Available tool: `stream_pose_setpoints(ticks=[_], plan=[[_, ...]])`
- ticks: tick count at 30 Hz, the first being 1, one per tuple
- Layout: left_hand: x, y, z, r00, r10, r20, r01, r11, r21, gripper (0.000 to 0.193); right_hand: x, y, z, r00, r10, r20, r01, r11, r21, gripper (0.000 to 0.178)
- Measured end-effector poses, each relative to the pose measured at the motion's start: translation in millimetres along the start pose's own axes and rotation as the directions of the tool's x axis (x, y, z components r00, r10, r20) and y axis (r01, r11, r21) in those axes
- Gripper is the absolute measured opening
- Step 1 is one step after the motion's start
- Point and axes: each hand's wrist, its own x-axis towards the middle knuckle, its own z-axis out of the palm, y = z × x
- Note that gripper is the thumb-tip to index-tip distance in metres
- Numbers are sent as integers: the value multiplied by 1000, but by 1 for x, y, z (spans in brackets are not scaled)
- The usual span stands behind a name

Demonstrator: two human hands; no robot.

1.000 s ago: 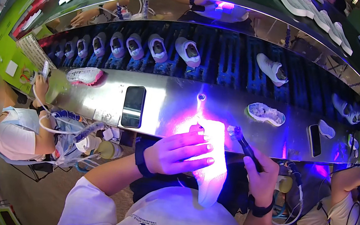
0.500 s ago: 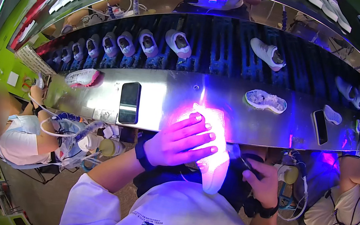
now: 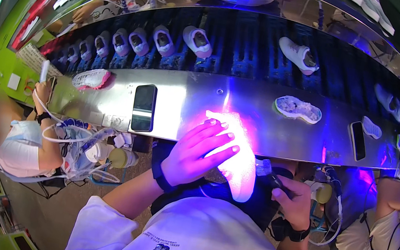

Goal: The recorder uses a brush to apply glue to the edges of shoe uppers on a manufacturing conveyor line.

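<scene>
A white shoe (image 3: 241,170), lit bright pink and violet, stands over the near edge of the metal bench with its narrow end pointing toward me. My left hand (image 3: 195,153) lies over the shoe's left side and holds it, fingers slightly spread; the thumb is hard to make out. In my right hand (image 3: 295,199) is a brush (image 3: 264,167) with a dark handle, gripped closed. The bristle end sits just right of the shoe; whether it touches I cannot tell.
Behind the metal bench (image 3: 181,80), a dark slatted conveyor (image 3: 245,47) carries several white shoes (image 3: 197,42). On the bench lie a phone (image 3: 144,107), a pink-edged sole (image 3: 91,79), another sole (image 3: 298,109) and a second phone (image 3: 357,141). Co-workers sit at both sides.
The shoe's near end has shifted a little away from me, and my left fingers have moved slightly over it. The brush stays close by. The left co-worker's hand has risen with a white strip.
</scene>
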Motion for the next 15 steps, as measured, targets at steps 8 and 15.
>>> stream_pose_setpoints(ticks=[8, 15], plan=[[-13, -1, 6, 989, -146, 18, 146, 989, -22, 67, -5, 22, 8, 998, 69, 11, -69, 991, 117, 40], [-22, -2, 10, 926, -369, 75, 370, 929, -3, 70, -18, 31, 19, 985, 171, 0, -168, 970, 174, 38]])
